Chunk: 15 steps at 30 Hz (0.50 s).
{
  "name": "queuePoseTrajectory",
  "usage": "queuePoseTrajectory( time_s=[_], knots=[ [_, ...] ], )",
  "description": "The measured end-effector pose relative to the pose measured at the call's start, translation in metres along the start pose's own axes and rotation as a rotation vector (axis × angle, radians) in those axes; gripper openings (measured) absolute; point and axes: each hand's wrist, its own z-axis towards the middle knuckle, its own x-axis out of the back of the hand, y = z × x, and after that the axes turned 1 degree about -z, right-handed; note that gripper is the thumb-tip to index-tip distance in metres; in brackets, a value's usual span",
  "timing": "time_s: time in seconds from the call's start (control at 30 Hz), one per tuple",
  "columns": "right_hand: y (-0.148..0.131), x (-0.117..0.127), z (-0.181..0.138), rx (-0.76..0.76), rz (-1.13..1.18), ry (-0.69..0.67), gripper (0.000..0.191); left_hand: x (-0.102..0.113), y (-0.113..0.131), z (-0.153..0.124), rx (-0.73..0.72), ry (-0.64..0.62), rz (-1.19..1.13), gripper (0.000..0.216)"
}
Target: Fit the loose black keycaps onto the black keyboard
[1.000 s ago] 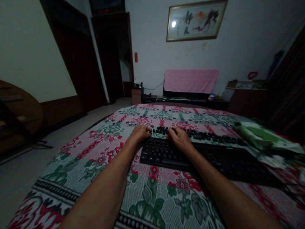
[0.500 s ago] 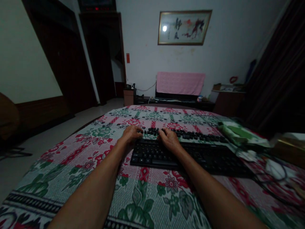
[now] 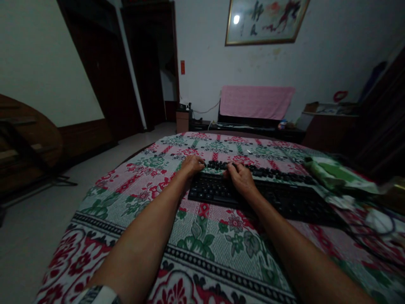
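Nearest, a pale cuff (image 3: 98,294) with dark marks rings the left forearm, and both bare forearms reach forward over a flowered cloth (image 3: 202,219) that covers the table. The keyboard (image 3: 210,190) lies flat on it, black, its length running left to right; the right wrist and forearm pass over it, hiding part of its keys.

Just beyond its far edge, a row of small black keys (image 3: 274,173) lies loose along the cloth, and both hands are at this row. The left hand (image 3: 193,165) is at its left end, fingers curled inward and only slightly parted from the thumb; whether they have hold of a key, I cannot tell. The right hand (image 3: 242,178) is farther along, fingers bent, thumb drawn in close to the index finger. A dark bit shows beside that thumb, too small and dim to tell whether it is pinched or merely behind. A gap of cloth separates the hands, with loose keys in between.

To the right, past the row's end, lies a green and white pack (image 3: 343,174), with a crumpled tissue (image 3: 343,202) just nearer. Far back, a pink towel (image 3: 257,101) hangs below a framed print (image 3: 265,23).
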Motion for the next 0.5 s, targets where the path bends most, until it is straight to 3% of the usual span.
queuePoseTrajectory(
  time_s=[0.5],
  knots=[
    [0.002,-0.006,-0.013,0.112,-0.202,-0.058,0.03,-0.022,0.016,-0.005,-0.013,0.008,0.008,0.027]
  ],
)
